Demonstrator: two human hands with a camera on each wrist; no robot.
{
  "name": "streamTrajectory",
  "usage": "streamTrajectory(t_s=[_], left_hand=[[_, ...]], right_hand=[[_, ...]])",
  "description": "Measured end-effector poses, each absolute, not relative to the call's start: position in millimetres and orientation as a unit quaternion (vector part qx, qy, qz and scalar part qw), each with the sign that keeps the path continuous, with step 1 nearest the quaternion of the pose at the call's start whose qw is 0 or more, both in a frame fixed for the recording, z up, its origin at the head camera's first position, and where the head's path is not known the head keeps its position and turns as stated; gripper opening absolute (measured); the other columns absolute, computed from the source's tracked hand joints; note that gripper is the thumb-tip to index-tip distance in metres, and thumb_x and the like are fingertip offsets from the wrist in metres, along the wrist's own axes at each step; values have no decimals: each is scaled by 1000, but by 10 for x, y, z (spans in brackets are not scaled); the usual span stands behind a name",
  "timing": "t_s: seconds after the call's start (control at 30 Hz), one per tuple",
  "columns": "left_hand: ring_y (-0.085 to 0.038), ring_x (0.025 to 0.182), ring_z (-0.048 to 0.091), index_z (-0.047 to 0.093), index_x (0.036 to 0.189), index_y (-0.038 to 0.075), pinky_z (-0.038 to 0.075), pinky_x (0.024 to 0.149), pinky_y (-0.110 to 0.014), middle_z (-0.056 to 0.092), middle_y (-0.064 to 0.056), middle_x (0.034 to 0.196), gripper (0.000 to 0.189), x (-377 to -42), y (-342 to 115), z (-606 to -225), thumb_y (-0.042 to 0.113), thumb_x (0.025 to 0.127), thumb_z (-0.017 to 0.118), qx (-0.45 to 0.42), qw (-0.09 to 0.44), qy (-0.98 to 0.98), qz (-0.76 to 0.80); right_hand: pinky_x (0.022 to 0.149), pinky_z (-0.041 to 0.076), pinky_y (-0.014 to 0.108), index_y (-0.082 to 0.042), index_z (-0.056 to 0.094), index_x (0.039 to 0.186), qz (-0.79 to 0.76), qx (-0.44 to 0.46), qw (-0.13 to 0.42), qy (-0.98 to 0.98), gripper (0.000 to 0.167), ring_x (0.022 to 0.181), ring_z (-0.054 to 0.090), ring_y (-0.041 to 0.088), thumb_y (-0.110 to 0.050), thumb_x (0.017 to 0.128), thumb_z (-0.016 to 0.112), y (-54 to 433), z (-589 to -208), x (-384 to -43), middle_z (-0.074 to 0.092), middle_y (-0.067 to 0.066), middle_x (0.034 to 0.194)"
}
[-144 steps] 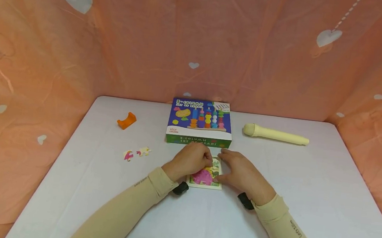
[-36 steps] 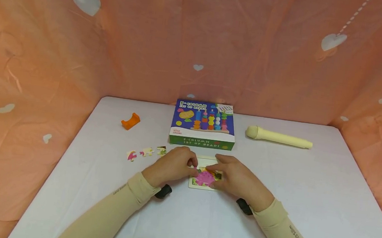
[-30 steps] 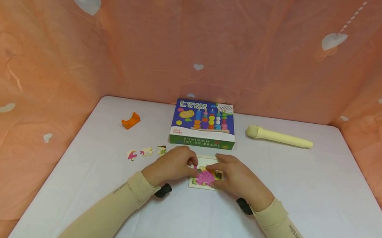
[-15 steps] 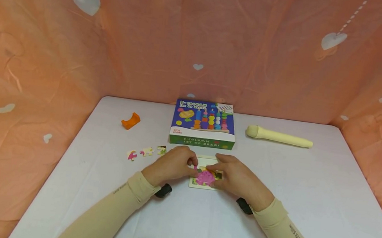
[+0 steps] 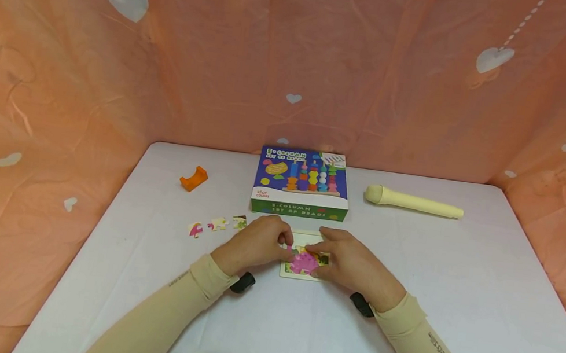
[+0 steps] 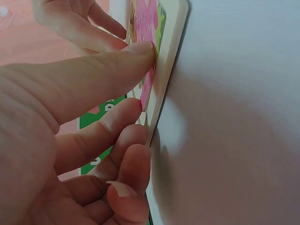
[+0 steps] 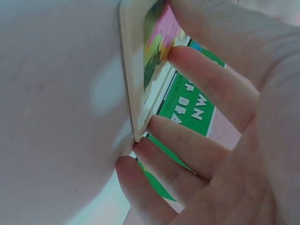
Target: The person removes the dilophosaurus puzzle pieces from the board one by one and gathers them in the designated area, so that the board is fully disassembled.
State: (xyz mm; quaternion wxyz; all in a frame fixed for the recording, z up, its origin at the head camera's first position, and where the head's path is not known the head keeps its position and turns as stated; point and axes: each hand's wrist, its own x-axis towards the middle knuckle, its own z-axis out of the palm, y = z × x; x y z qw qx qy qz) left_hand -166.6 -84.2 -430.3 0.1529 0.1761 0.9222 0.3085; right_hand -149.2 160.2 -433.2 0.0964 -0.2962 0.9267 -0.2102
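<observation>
A small picture puzzle in a pale tray (image 5: 297, 277) lies in the middle of the table, its pink animal picture partly filled in and a pale strip showing at its far side. My left hand (image 5: 257, 242) pinches a pink jigsaw piece (image 6: 146, 89) between thumb and index finger at the picture's left side; the other fingers curl loosely below. From the right, my right hand (image 5: 357, 263) reaches over the tray, thumb and index fingertip on the picture. In the right wrist view, its remaining fingers spread along the tray's far end.
Three loose jigsaw pieces lie left of the tray: a pink one (image 5: 195, 230), a yellowish one (image 5: 217, 225) and a green one (image 5: 239, 222). Behind the tray stands a bead-set box (image 5: 302, 184). An orange curved block (image 5: 194, 179) and a pale yellow microphone-shaped stick (image 5: 413, 202) flank it.
Since the oldest frame, my left hand has moved from over the tray to its left side, and a green piece has joined the loose ones. Over the last second, both hands barely move.
</observation>
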Motion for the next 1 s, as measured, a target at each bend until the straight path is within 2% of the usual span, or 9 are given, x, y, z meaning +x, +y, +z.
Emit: streamTrajectory(t_s=[0.77, 1.0], left_hand=[[-16, 82, 60, 76, 92, 14, 49, 77, -32, 67, 3, 82, 21, -1665, -857, -4290, 25, 86, 93, 178, 149, 913, 336], [-15, 80, 62, 76, 90, 16, 52, 75, -31, 69, 4, 81, 12, -1653, -854, -4280, 21, 92, 87, 188, 142, 912, 337]], right_hand=[[119, 46, 59, -15, 80, 129, -207, -301, 86, 927, 45, 143, 57, 47, -27, 88, 91, 1584, -4312, -1485, 60, 28, 152], [120, 45, 58, -15, 80, 130, -214, -296, 94, 926, 45, 146, 55, 45, -27, 88, 91, 1590, -4299, -1472, 60, 28, 153]])
